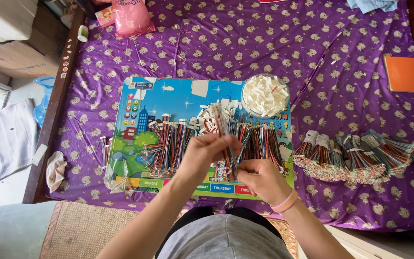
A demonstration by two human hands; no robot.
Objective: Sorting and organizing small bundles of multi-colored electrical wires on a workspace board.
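Closest to the camera, both hands meet over the near edge of a colourful illustrated cardboard play board [178,98]. Right hand [263,181], pink band at the wrist, fingers curled shut around the lower end of a thin bundle of multicoloured ribbon wires [227,144]. Left hand [204,152] pinches the same bundle higher up, fingertips closed on it; the bundle runs tilted from the right hand up to its white connector end near the board's middle. Under and beside the hands, loose bunches of the same striped wires [168,144] lie fanned across the board, with scattered white connector pieces [212,117] just behind them. Right of the board, taped bundles of finished wire harnesses [360,156] lie in a row on the purple cloth with a small animal print [245,43] covering the counter. At the board's far right corner sits a round clear bowl of small white plastic connectors [265,95]. Further right, an orange notebook [406,74] near the counter edge. At the far left end, a pink plastic bag [131,18] and a small white roll [82,33] on the wooden rim. A crumpled white rag [55,170] lies at the near left edge.
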